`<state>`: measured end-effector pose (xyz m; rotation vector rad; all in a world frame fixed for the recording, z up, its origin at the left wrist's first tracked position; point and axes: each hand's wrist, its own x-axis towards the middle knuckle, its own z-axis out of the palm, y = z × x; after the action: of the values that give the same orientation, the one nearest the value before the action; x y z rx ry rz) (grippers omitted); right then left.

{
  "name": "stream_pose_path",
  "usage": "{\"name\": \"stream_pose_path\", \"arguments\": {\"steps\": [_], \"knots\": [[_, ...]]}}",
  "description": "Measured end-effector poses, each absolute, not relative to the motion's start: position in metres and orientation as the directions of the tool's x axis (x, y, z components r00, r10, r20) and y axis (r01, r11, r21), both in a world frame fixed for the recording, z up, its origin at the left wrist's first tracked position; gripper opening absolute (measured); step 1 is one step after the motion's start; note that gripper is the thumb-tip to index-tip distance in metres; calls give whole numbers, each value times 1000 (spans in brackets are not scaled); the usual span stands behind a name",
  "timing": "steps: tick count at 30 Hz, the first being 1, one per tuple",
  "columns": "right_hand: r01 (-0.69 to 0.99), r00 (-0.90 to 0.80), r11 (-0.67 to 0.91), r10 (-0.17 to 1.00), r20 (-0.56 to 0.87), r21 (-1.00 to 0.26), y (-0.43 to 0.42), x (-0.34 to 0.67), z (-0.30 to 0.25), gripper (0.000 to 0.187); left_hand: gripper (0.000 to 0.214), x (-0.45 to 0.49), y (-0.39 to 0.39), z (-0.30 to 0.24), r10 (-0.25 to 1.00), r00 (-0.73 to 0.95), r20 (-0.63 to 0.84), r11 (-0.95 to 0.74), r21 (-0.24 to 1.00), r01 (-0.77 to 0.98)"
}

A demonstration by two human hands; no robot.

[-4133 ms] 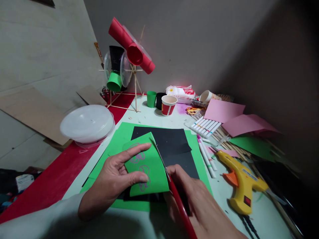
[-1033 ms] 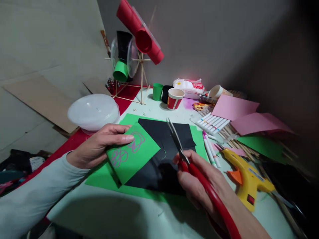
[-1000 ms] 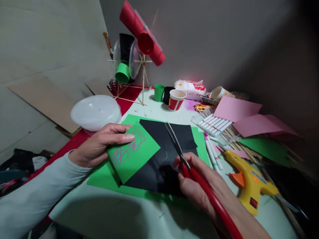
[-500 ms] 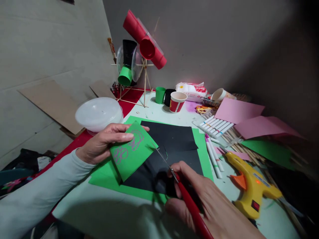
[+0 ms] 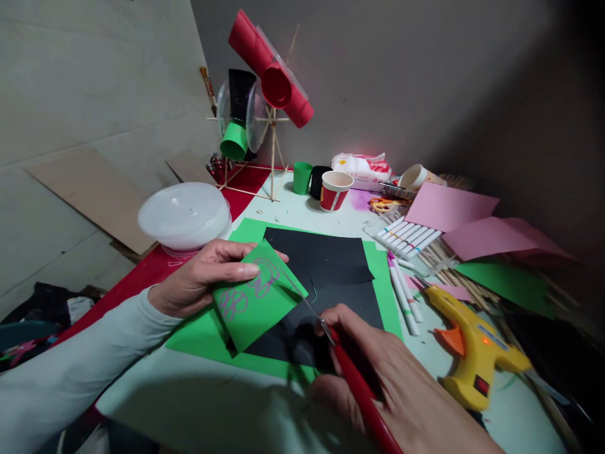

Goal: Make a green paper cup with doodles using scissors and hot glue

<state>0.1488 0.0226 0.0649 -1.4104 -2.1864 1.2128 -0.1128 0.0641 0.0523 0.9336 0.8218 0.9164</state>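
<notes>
My left hand pinches a piece of green paper by its upper left side, thumb on top. Purple outlines of rounded shapes are drawn on it. Red-handled scissors are gripped in my right hand; their blades reach into the paper's right side, beside the upper drawing. Some of the fingers around the handles are hidden. Beneath the paper lies a black sheet, itself on larger green sheets on the table.
Left stand stacked clear plastic bowls. A stick frame holds red, black and green cups at the back. Near it are a paper cup and a tissue pack. Right lie markers, pink paper and a yellow glue gun.
The green paper has shifted slightly right and down with my left hand. The scissor blades now sit deeper in its right side, along the drawing. The whole view has tilted slightly.
</notes>
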Motion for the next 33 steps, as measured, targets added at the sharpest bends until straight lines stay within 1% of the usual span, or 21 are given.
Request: {"name": "stream_pose_path", "arguments": {"steps": [5, 8, 11, 14, 20, 26, 29, 33], "knots": [[621, -491, 163, 843, -219, -766, 23, 149, 64, 28, 28, -110, 64, 51, 910, 372, -182, 296, 914, -277], [604, -507, 171, 836, -210, -778, 22, 150, 65, 28, 30, -109, 64, 49, 924, 316, -214, 300, 919, -255], [593, -516, 145, 824, -236, -792, 23, 150, 65, 27, 34, -111, 64, 46, 940, 240, -244, 293, 935, -198], [592, -527, 123, 807, -267, -796, 26, 149, 64, 30, 34, -113, 64, 44, 948, 206, -245, 279, 947, -159], [554, -546, 64, 781, -304, -830, 26, 149, 62, 32, 30, -111, 64, 41, 959, 184, -216, 244, 959, -146], [539, -546, 19, 769, -332, -842, 25, 149, 58, 35, 31, -111, 65, 40, 960, 187, -210, 239, 959, -151], [538, -553, 21, 763, -334, -843, 27, 146, 58, 32, 31, -111, 65, 39, 959, 195, -206, 239, 958, -159], [563, -532, 45, 783, -321, -825, 28, 144, 59, 29, 30, -110, 64, 39, 955, 210, -208, 246, 954, -170]]}}
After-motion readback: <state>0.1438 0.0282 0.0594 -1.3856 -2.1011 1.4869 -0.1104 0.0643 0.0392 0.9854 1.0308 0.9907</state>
